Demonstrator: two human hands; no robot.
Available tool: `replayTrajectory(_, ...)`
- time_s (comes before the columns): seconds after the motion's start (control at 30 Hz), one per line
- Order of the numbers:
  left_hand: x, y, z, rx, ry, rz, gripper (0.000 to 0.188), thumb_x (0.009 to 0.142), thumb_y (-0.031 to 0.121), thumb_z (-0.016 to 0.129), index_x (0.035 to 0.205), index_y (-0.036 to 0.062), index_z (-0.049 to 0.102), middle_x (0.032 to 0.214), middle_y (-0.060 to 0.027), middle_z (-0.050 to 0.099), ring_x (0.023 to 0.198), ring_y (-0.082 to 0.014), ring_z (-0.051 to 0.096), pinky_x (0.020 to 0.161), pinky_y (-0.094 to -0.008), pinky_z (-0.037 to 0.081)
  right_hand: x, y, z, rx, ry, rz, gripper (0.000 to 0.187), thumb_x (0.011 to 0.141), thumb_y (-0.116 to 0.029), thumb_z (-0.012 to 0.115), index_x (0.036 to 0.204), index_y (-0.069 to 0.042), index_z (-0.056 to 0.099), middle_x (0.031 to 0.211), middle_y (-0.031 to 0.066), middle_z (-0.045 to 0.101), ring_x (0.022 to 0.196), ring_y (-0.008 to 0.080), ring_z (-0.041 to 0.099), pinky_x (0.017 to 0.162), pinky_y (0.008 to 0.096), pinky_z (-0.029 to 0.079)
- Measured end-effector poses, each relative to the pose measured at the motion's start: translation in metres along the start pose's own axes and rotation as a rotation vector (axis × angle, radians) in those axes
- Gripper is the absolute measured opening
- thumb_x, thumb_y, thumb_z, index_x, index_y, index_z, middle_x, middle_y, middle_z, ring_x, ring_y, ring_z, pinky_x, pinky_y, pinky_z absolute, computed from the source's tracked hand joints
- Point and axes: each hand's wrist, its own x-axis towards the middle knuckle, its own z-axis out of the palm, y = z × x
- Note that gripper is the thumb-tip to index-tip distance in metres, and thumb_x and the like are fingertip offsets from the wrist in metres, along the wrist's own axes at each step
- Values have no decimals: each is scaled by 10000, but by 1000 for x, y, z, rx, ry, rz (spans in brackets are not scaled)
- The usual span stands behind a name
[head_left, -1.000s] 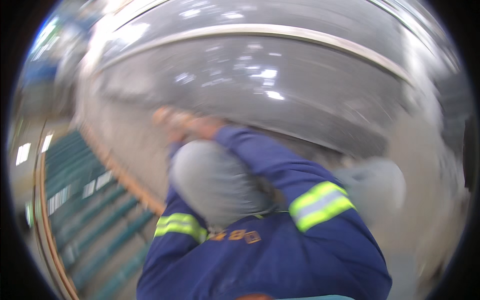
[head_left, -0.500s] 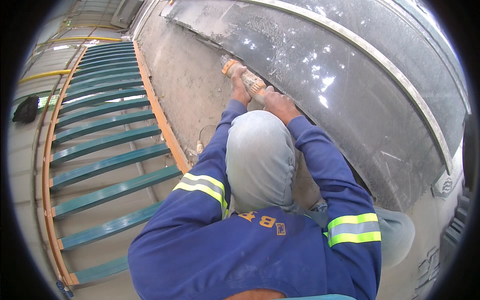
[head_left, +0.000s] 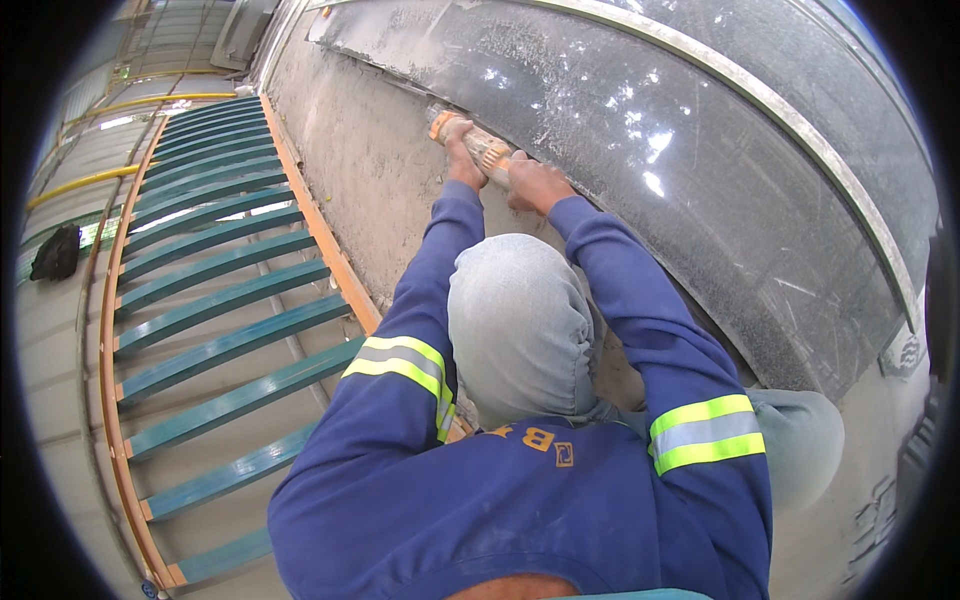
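Power tool (head_left: 487,150), a dusty handheld unit with orange sections, was found in both hands of the person, ahead of the raised knee (head_left: 520,330) and beside the near edge of a dark glossy panel (head_left: 650,220). The tool lay slantwise, its front end pointing up and to the left. Whether that front end touched the panel could not be determined.

The left hand (head_left: 460,158) supported the tool toward its front, its fingers wrapped around the body. The right hand (head_left: 538,184) gripped the rear part, its fingers closed about it, close to the panel edge.

The panel showed bright reflections, a dusty film toward its far left part and light scratches toward the right. A pale strip (head_left: 800,138) ran lengthwise over it. A grey, dusty floor (head_left: 345,140) extended along the panel's left side.

Left of the person, a long rack with teal slats (head_left: 235,345) and orange side rails was observed. Beyond it were a black object (head_left: 57,252), its kind not discernible, and yellow pipes (head_left: 85,187).

The person wore a blue top (head_left: 500,510) with reflective yellow and silver bands on both sleeves, and pale grey-blue trousers. The other knee (head_left: 795,440) was bent out to the right.
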Motion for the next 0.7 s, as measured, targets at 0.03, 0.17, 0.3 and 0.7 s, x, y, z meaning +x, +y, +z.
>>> replayTrajectory(0.03,0,1,2,0,8,-10,348,776,317,672,1039,125,548,895,-79,577,788,-294,620,713,-469,556,3,0,1,3,1,10,527,732,-140,763,1146,47,497,1077,272,695,1033,383,698,880,440,561)
replayTrajectory(0.17,-4,3,3,-2,-15,-46,347,777,308,673,1031,110,542,874,-86,576,748,-304,626,697,-473,562,0,1,2,17,2,12,524,733,-143,756,1147,45,497,1080,277,693,1044,392,692,893,449,555)
replayTrajectory(0.3,-14,-9,5,-19,5,-12,364,784,298,661,1048,87,525,870,-104,576,750,-316,630,693,-490,565,-25,7,-7,34,-16,-12,473,766,-172,721,1118,42,486,1057,307,684,1030,426,683,889,485,544)
replayTrajectory(0.7,-18,-15,3,46,20,23,434,789,334,633,1096,52,510,922,-132,574,793,-327,632,717,-502,562,-28,12,-5,26,-49,-15,474,749,-135,756,1096,27,478,1037,284,695,1010,408,697,862,468,560)
